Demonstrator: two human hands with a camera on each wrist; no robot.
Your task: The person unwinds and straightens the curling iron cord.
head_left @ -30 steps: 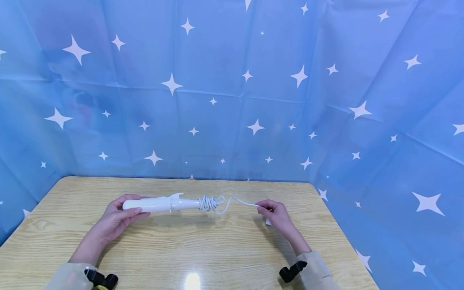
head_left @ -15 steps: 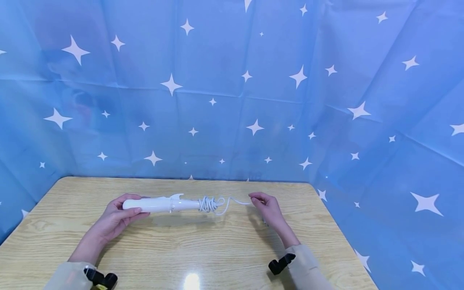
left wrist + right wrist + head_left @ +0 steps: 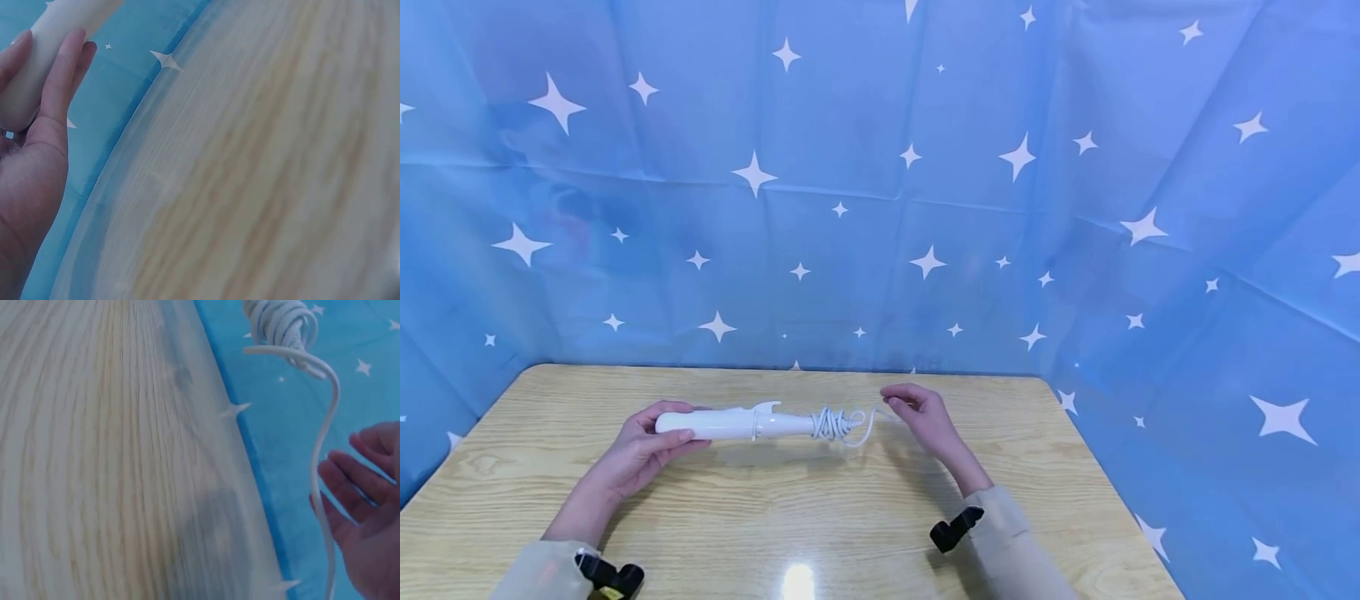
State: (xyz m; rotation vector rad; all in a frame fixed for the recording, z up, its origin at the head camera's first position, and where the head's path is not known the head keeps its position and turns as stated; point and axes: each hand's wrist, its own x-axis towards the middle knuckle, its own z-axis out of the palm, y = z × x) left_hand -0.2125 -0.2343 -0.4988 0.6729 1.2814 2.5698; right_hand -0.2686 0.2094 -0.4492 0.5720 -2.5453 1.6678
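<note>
A white curling iron (image 3: 722, 423) is held level above the table, its thick end to the left and a small lever standing up near its middle. My left hand (image 3: 636, 450) grips that thick end between thumb and fingers; in the left wrist view only part of the white body (image 3: 53, 50) shows. A white cord (image 3: 830, 422) is wound round the iron's narrow right end, and a loose length runs off it. My right hand (image 3: 928, 421) is beside this loose length. In the right wrist view the loose cord (image 3: 319, 456) passes right by the relaxed, slightly bent fingers (image 3: 353, 487).
The wood-grain table (image 3: 760, 517) lies below both hands. Behind it and along the right side hangs a blue curtain (image 3: 850, 233) with white stars. Each sleeve bears a black wrist camera, the right one (image 3: 955, 529) low over the table.
My right hand has moved left along the cord toward the wound part, and its pinch on the cord has loosened. The left hand and the curling iron have stayed in place.
</note>
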